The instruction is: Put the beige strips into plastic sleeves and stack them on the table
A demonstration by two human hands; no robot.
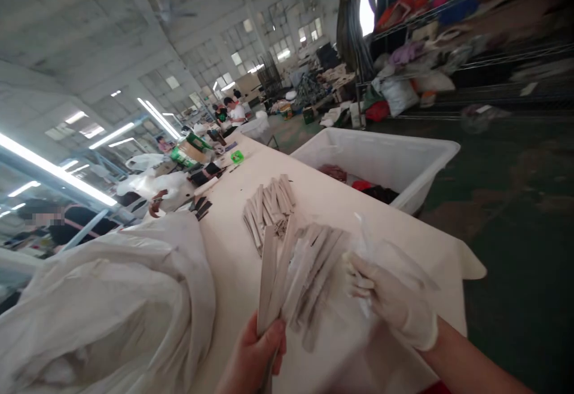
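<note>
My left hand (263,346), bare, is wrapped round the lower ends of a couple of long beige strips (269,268) that stand up from it. Beside them on the table, a loose pile of similar strips (316,268) lies fanned out, a little blurred. Farther up sits a second stack of strips (269,202). To the right of the pile, my right hand (385,292) wears a pale glove with its fingers curled in. Something whitish shows at those fingers, too smeared to name. A see-through plastic sheet or bag (394,256) lies close by that hand.
A long cream table (242,298) runs away from me. A large white sheet or sack (134,298) covers its left side. At the right edge stands a white plastic bin (381,155) with dark and red cloth inside. A green object (237,156) and dark pieces lie farther up. People work beyond.
</note>
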